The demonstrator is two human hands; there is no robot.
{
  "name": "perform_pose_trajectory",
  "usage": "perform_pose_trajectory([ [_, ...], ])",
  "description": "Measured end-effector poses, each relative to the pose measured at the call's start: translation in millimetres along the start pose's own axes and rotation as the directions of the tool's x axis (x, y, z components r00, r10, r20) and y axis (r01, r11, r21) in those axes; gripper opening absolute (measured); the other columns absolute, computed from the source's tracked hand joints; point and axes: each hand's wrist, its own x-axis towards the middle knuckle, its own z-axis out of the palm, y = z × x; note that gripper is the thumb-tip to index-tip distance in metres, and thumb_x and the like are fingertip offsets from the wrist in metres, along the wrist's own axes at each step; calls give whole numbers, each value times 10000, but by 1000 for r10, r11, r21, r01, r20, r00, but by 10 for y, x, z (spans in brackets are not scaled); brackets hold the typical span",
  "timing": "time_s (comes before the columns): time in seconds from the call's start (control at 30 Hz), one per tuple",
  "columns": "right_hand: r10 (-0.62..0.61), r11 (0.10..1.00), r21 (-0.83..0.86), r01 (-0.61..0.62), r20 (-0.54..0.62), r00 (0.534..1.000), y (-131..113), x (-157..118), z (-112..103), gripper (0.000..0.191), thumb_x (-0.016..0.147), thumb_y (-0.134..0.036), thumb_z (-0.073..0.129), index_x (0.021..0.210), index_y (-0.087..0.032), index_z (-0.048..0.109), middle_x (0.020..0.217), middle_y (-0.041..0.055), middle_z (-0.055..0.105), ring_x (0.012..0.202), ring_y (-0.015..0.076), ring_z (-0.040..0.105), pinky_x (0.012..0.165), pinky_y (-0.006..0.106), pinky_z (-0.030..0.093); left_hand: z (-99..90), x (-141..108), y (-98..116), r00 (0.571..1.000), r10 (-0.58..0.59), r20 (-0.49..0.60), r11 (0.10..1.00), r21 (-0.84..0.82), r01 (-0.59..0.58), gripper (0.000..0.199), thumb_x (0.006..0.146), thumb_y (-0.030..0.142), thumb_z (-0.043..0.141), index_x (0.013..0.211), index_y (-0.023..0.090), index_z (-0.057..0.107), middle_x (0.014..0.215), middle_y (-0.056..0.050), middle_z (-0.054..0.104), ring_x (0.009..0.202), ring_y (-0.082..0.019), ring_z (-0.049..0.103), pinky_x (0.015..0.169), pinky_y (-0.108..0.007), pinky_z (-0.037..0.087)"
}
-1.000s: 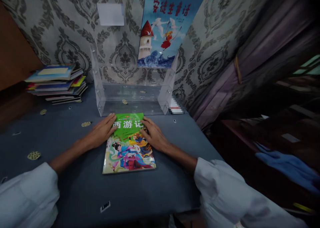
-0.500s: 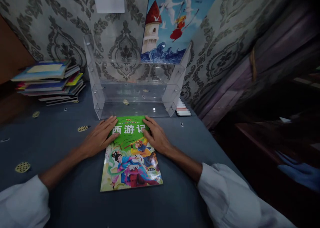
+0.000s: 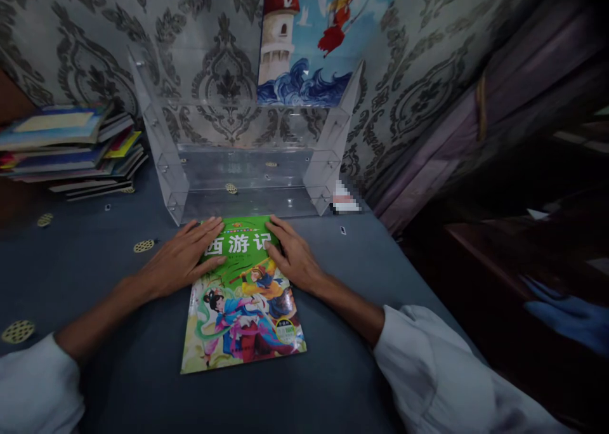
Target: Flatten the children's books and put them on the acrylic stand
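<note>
A picture book (image 3: 247, 301) with a green top and white Chinese characters lies face up on the dark table, just in front of a clear acrylic rack (image 3: 242, 202). My left hand (image 3: 178, 259) rests flat on the book's upper left edge, fingers stretched out toward its top. On the upper right edge lies my right hand (image 3: 295, 253), its fingers also extended and touching the cover. Neither hand is closed around the book. Higher in the rack stands a blue book (image 3: 304, 47) showing a red-roofed tower and waves.
A leaning stack of books (image 3: 71, 148) sits on the table at the left. Behind the rack is a patterned wall (image 3: 223, 72). A purple curtain (image 3: 438, 142) hangs at the right, beyond the table's edge. A small white and red item (image 3: 345, 199) lies beside the rack.
The view has shifted slightly, so the stack and rack appear further left and higher up. Both hands stay flat on the book's upper edges.
</note>
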Motion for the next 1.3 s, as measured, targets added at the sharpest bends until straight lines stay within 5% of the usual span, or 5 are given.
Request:
perform_pose_trajectory([
  [0.4,6,999,39,-7,10,1000,-17,4,-18,448,988,-310,496,1372,-94,576,1509,241,488,1408,316,489,1154,528,428,-27,58,-41,995,83,56,996,-50,-80,756,1025,676,248,1619,213,193,1678,-66,196,1552,-244,192,1273,-471,174],
  [0.6,7,987,163,4,-65,998,24,23,-40,405,1006,-329,471,1371,-176,558,1455,172,564,1389,259,509,1169,492,412,-60,175,-17,988,124,94,990,-76,-117,733,1036,651,260,1626,226,167,1675,-70,191,1547,-258,203,1262,-473,201],
  [0.93,175,873,470,-129,-57,983,39,69,-63,427,1021,-434,438,1392,-233,502,1374,113,637,1285,239,601,1121,467,460,-31,491,162,973,192,132,980,-86,-182,829,1000,728,178,1608,168,237,1672,-76,214,1550,-228,208,1266,-407,174],
  [1.3,238,879,445,-171,-99,966,66,67,-45,458,1034,-451,412,1434,-232,453,1381,120,627,1285,235,593,1142,470,433,31,851,406,945,319,74,948,-17,-318,885,988,730,73,1586,107,268,1642,-153,300,1520,-241,301,1230,-406,234],
])
